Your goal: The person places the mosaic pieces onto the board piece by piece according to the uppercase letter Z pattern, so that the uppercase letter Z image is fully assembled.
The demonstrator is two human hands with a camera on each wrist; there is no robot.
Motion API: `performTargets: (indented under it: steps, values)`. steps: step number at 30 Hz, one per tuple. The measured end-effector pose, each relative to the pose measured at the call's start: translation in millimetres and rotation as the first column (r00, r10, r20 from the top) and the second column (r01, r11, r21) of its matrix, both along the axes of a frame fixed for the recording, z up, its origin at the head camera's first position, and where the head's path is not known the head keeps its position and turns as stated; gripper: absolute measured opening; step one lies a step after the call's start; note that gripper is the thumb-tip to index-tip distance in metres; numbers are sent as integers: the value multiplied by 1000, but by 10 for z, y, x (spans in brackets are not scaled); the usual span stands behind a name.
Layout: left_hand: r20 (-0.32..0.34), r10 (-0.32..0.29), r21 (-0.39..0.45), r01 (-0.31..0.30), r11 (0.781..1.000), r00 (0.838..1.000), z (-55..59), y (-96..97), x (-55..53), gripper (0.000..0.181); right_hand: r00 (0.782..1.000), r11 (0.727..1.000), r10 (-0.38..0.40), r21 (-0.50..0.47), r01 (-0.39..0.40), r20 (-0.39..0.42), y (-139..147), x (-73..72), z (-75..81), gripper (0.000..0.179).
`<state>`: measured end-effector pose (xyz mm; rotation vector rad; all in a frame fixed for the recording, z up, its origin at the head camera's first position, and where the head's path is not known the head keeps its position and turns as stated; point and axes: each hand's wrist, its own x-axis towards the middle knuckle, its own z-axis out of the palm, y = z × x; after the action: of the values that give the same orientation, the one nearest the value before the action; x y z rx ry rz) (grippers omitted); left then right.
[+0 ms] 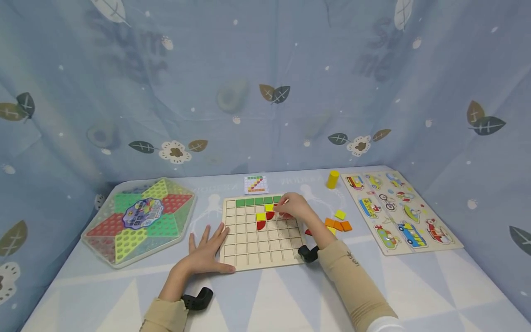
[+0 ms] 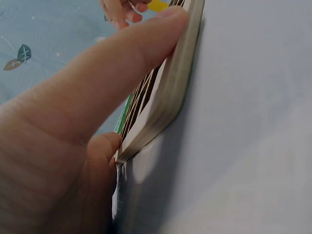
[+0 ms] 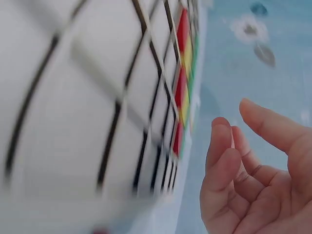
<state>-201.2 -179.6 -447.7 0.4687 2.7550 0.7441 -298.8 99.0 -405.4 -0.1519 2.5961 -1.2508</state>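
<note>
A wooden grid board (image 1: 248, 249) lies on the table with a row of green squares (image 1: 259, 201) along its far edge. Below that row, yellow squares (image 1: 260, 216) and red quarter-round pieces (image 1: 261, 225) run in a diagonal. My left hand (image 1: 204, 256) rests at the board's near left corner, fingers spread and thumb along the near edge. Over the far right part of the board is my right hand (image 1: 295, 207), close to the red pieces. In the right wrist view its thumb and fingers stand apart, with nothing visible between them.
A pattern card (image 1: 256, 184) lies behind the board. To the right are loose orange pieces (image 1: 338, 225), a yellow cylinder (image 1: 333, 180) and a picture puzzle board (image 1: 400, 212). On the left lies a star-patterned game board (image 1: 141, 221). A curtain (image 1: 265, 129) hangs behind.
</note>
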Motion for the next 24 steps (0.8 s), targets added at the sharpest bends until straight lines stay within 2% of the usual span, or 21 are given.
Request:
performTargets:
  steps: [3,7,12,18,21,24]
  values:
    - [-6,2,2,-2,1000,1000,4,-4,-3,114,997,996,-65,-51,67,40,227,-20,28,17]
    - [-5,2,6,-2,1000,1000,5,-5,-5,114,989,990,-141,-19,143,53,551,-31,11,18]
    - [-7,-5,4,5,1000,1000,-5,-4,-4,114,975,971,-220,100,218,18,936,5,-19,19]
    - [-13,-8,1,8,1000,1000,-19,-9,-7,114,963,905,-271,338,259,-12,1205,59,-41,19]
    - [-12,-10,0,10,1000,1000,-22,-11,-7,114,964,890,-266,383,248,-7,1260,59,-78,18]
    - [-8,-10,2,10,1000,1000,-20,-12,-5,114,966,895,-260,375,241,0,1278,48,-107,17]
